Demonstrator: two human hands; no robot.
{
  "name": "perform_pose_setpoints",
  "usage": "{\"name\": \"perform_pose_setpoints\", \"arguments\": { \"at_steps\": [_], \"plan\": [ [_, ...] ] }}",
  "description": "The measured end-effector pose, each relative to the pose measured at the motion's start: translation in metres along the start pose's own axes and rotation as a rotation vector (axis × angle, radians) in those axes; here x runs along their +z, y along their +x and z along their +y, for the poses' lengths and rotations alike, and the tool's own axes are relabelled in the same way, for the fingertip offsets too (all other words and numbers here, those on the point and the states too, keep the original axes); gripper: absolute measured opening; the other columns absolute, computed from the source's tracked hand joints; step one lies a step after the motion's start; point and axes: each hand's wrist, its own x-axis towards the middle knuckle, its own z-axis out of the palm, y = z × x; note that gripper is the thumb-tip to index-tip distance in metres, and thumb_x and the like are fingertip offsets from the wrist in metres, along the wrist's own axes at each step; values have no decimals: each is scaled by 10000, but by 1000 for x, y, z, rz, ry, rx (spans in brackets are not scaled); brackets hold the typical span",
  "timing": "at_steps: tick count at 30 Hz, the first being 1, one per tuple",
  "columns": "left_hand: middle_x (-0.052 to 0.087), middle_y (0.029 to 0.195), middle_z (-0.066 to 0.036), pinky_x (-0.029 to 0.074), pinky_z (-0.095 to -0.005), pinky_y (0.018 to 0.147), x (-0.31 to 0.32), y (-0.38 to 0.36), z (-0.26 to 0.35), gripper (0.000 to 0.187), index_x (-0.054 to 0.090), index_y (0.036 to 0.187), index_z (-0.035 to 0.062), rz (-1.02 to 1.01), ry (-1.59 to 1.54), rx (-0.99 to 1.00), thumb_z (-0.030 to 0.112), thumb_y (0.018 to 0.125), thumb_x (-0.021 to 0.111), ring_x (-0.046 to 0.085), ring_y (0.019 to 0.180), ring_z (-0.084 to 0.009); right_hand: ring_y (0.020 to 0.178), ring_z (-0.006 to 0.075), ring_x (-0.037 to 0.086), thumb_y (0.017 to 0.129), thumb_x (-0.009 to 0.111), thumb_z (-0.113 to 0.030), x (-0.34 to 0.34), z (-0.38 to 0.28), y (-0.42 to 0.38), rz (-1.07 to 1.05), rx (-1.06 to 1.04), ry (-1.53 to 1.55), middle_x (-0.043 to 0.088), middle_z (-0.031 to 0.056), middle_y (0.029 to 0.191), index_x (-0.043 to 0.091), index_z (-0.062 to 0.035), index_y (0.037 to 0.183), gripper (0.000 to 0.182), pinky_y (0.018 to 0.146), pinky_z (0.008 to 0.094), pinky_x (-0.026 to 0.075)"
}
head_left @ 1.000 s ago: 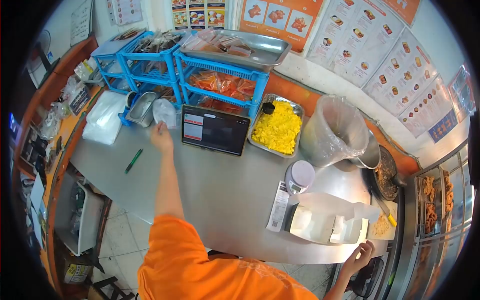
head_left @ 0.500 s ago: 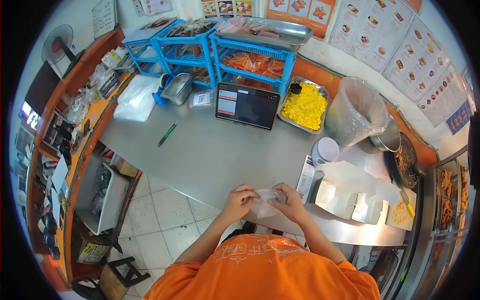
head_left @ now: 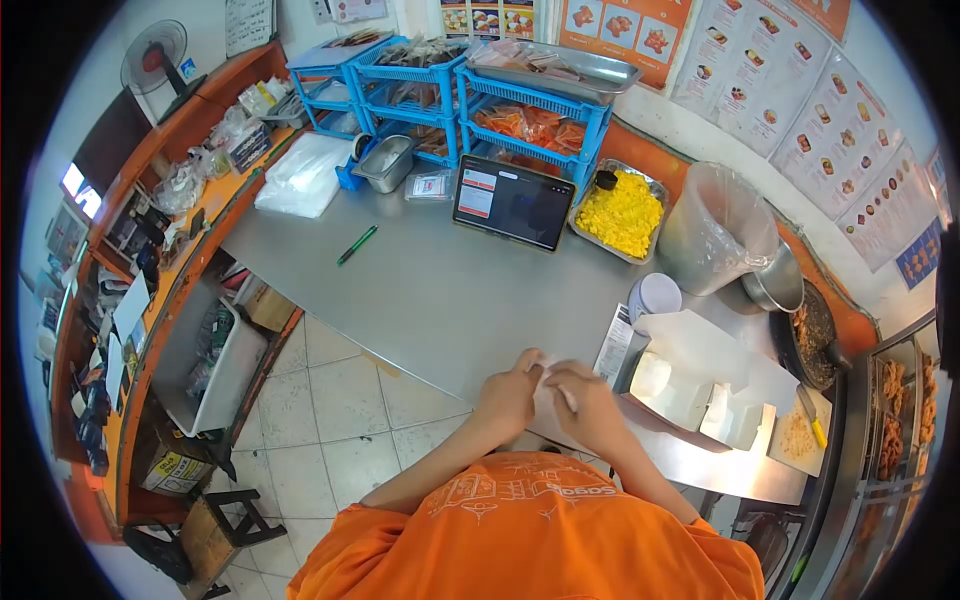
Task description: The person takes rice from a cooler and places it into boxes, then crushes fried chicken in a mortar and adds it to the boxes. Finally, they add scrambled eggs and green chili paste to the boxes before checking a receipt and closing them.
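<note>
My left hand [head_left: 507,402] and my right hand [head_left: 588,408] are close together above the near edge of the steel table [head_left: 420,305]. Between them is a thin, clear plastic bag [head_left: 544,398], mostly hidden by my fingers. The left fingers are pinched on it, thumb pointing up. My right fingers are curled around its other side and slightly blurred. Just right of my hands stands an open white takeaway box [head_left: 700,350] holding a white wrapped item [head_left: 652,375] and a small paper piece. A printed slip [head_left: 612,345] lies beside the box.
A tablet [head_left: 513,202] stands before blue racks [head_left: 465,115]. Nearby are a tray of yellow food [head_left: 622,213], a bag-lined bucket [head_left: 715,230] and a white-lidded tub [head_left: 656,296]. A knife [head_left: 812,418] lies on a board at right. A green pen [head_left: 357,245] and plastic bags [head_left: 308,175] lie left.
The plastic bag, spread between my hands before, is now gathered and mostly covered by my fingers. Both hands have come closer together and upward. The camera view has shifted slightly.
</note>
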Motion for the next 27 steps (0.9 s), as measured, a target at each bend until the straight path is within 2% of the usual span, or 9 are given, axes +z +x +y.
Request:
{"name": "perform_pose_setpoints", "arguments": {
  "at_steps": [1, 2, 6, 12, 15, 20, 21, 23, 27],
  "plan": [
    [408, 1379, -142, 533, -436, 714, 2, -2, 1, 463, 531, 1145, -34, -55, -14, 14, -9, 692, 622, 649, 830, -335, 782, 387, 613, 746, 605, 25, 9, 5, -6, -161, 75, 125, 607, 198, 937, 620, 49, 915, 171, 717, 411, 508],
    [384, 1415, -145, 534, -434, 718, 3, -3, 2, 474, 518, 1145, -30, -109, -28, 27, -5, 685, 633, 651, 836, -335, 754, 381, 615, 746, 573, 58, 21, 16, -10, -146, 104, 76, 616, 199, 920, 641, 51, 845, 121, 698, 408, 511],
    [364, 1444, -131, 533, -426, 738, -14, -7, 14, 509, 497, 1166, -29, -69, -54, 37, -3, 680, 644, 654, 860, -328, 755, 364, 621, 739, 575, 67, 33, 23, -16, -129, 175, 49, 620, 200, 865, 643, 43, 874, 153, 681, 380, 507],
    [391, 1410, -188, 539, -405, 722, -9, 5, 25, 484, 486, 1195, -23, -65, -80, 274, 4, 725, 599, 659, 834, -322, 760, 361, 613, 710, 595, 59, 37, 40, -26, -18, 290, 171, 619, 191, 847, 621, 45, 809, 103, 660, 407, 490],
    [377, 1441, -141, 530, -404, 717, -8, 5, 42, 531, 477, 1236, 8, -126, -4, 239, 0, 720, 604, 657, 852, -307, 836, 334, 612, 768, 576, -16, 49, 66, -39, -71, 115, -117, 619, 194, 883, 619, 29, 939, 182, 703, 410, 480],
    [477, 1321, -165, 526, -368, 709, -6, 7, 55, 387, 543, 1130, -6, -117, 229, 470, 44, 750, 600, 665, 804, -274, 1171, 316, 469, 776, 612, -592, 73, 89, -51, -634, 148, -432, 463, 142, 1338, 333, -88, 1431, 872, 1003, 522, 396],
    [477, 1321, -165, 526, -368, 709, 1, 11, 54, 387, 543, 1130, -6, -119, 231, 472, 44, 750, 600, 665, 804, -274, 1148, 314, 481, 788, 607, -553, 73, 91, -51, -665, 149, -445, 481, 147, 1308, 356, -80, 1404, 817, 979, 509, 404],
    [512, 1295, -106, 508, -390, 707, 18, 22, 48, 501, 547, 1189, 55, -45, 286, 677, 69, 701, 657, 636, 823, -276, 1100, 310, 507, 811, 596, -474, 72, 98, -45, -562, 210, -318, 515, 157, 1248, 402, -62, 1351, 706, 932, 483, 420],
    [572, 1185, -94, 495, -379, 717, -24, 12, 83, 404, 606, 1079, 70, 101, 8, 823, 71, 680, 671, 621, 834, -258, 1005, 303, 557, 859, 574, -316, 50, 106, -20, -107, 450, 398, 584, 177, 1129, 494, -27, 1244, 488, 838, 431, 451]
  ]
}}
